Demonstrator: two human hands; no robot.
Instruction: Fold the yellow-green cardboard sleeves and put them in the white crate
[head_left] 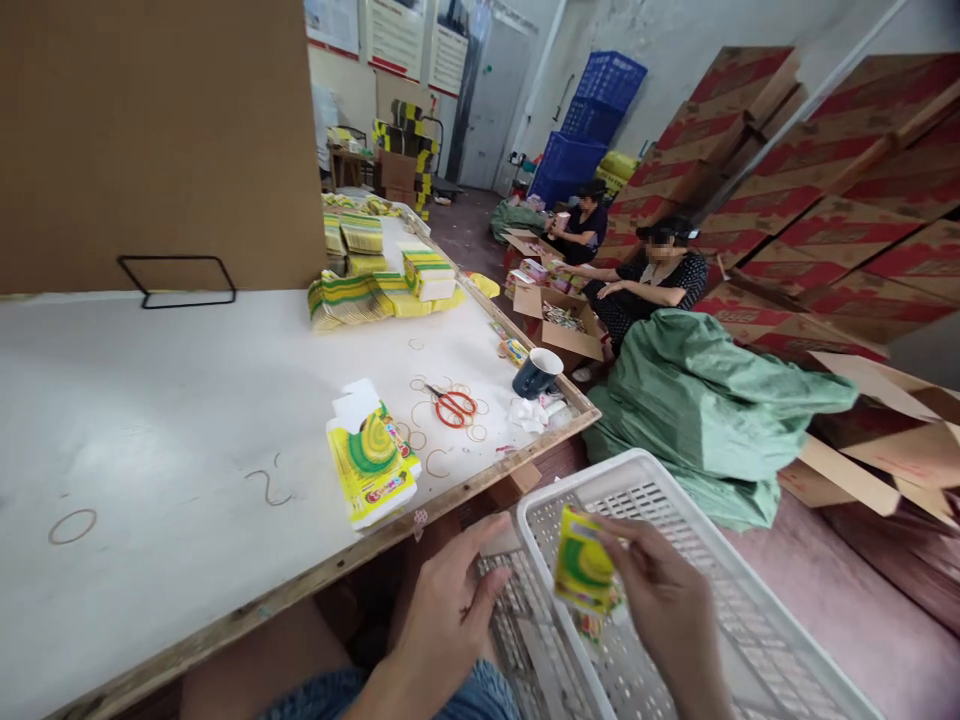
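Note:
My right hand pinches a small yellow-and-green packet and holds it above a white plastic basket on my lap. My left hand hovers just left of the packet with its fingers loosely spread, holding nothing, beside the basket's near corner. On the white table in front of me lies an open yellow-and-green carton with its white flap raised.
Red-handled scissors, loose rubber bands and a dark mug lie near the table's right edge. Stacks of flat yellow cartons sit further back. A green sack and two seated people with cardboard boxes are on the floor to the right.

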